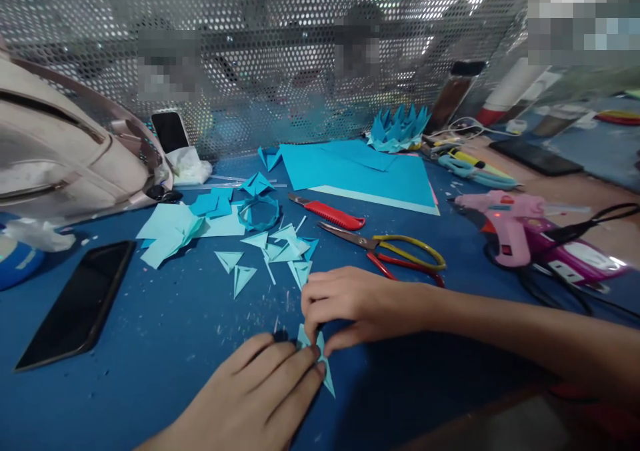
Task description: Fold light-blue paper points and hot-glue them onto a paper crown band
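Observation:
My right hand (350, 304) pinches the top of a small light-blue folded paper piece (320, 361) lying on the blue tabletop (175, 331). My left hand (270, 391) lies flat with its fingertips pressing the same piece from the left. Several folded paper triangles (280, 251) sit just beyond my hands. A paper ring (259, 212) and cut paper squares (175, 227) lie farther back, near blue paper sheets (360, 167).
Scissors with yellow and red handles (395, 254) and a red utility knife (330, 214) lie behind my right hand. A pink glue gun (505, 227) rests at right. A black phone (75, 304) lies at left, a beige bag (60, 151) behind it. A perforated metal screen (300, 51) closes the back.

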Motion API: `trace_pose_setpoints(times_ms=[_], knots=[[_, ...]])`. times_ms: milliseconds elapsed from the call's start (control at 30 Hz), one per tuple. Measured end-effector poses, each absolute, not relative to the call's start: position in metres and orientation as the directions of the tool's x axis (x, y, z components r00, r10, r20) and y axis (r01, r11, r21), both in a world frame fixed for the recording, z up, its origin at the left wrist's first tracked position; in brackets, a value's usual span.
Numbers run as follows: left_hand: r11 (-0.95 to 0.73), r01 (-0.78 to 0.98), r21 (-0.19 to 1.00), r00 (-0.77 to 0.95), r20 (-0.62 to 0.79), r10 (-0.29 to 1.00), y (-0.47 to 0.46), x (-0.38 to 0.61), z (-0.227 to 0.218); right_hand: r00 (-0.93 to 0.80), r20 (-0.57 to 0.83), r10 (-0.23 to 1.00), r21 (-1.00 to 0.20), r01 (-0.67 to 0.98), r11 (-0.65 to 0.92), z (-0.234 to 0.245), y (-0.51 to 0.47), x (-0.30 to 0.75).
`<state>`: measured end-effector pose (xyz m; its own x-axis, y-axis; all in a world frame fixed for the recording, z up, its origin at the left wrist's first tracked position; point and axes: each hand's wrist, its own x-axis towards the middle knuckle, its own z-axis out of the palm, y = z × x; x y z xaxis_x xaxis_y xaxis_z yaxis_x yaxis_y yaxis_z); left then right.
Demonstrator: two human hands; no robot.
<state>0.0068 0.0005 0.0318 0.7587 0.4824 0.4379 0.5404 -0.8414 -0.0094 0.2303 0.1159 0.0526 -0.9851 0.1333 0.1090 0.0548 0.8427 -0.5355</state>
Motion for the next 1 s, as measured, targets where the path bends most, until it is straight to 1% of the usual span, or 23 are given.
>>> trace_pose_setpoints(times_ms=[67, 200, 367, 433, 500, 600, 733, 800, 867, 933, 1000], knots=[[-0.844, 0.535, -0.015, 0.764, 0.434, 0.477, 0.002, 0.007, 0.032, -0.985, 0.106, 0.138, -0.562, 0.055, 0.825, 0.053, 0.117, 0.23], [-0.847, 0.532, -0.01, 0.77, 0.421, 0.479, 0.003, 0.007, 0.036, -0.986, 0.097, 0.136, -0.556, 0.06, 0.829, 0.053, 0.117, 0.23], [-0.844, 0.537, -0.013, 0.761, 0.438, 0.478, 0.002, 0.004, 0.036, -0.991, 0.119, 0.053, -0.492, -0.013, 0.87, 0.054, 0.12, 0.233], [-0.84, 0.542, -0.015, 0.752, 0.456, 0.477, 0.0, 0.002, 0.033, -0.99, 0.138, 0.024, -0.493, -0.047, 0.869, 0.055, 0.121, 0.235], [-0.831, 0.556, -0.007, 0.734, 0.473, 0.487, -0.003, 0.002, 0.03, -0.989, 0.143, 0.026, -0.519, -0.053, 0.853, 0.055, 0.12, 0.235], [-0.814, 0.58, 0.01, 0.708, 0.488, 0.511, -0.005, 0.002, 0.025, -0.987, 0.112, 0.117, -0.546, 0.037, 0.837, 0.056, 0.115, 0.234], [-0.793, 0.608, 0.044, 0.68, 0.487, 0.548, -0.004, 0.001, 0.022, -0.942, 0.019, 0.335, -0.549, 0.27, 0.791, 0.058, 0.105, 0.23], [-0.777, 0.626, 0.063, 0.66, 0.487, 0.572, -0.002, -0.001, 0.022, -0.907, -0.029, 0.42, -0.556, 0.363, 0.748, 0.059, 0.103, 0.229], [-0.767, 0.638, 0.068, 0.647, 0.493, 0.582, -0.001, -0.003, 0.021, -0.897, -0.053, 0.438, -0.559, 0.39, 0.731, 0.059, 0.103, 0.229], [-0.762, 0.644, 0.068, 0.643, 0.492, 0.587, -0.001, -0.005, 0.021, -0.915, -0.048, 0.402, -0.566, 0.356, 0.743, 0.058, 0.104, 0.23], [-0.759, 0.647, 0.07, 0.645, 0.482, 0.594, -0.001, -0.006, 0.021, -0.939, 0.0, 0.344, -0.576, 0.281, 0.768, 0.054, 0.105, 0.231]])
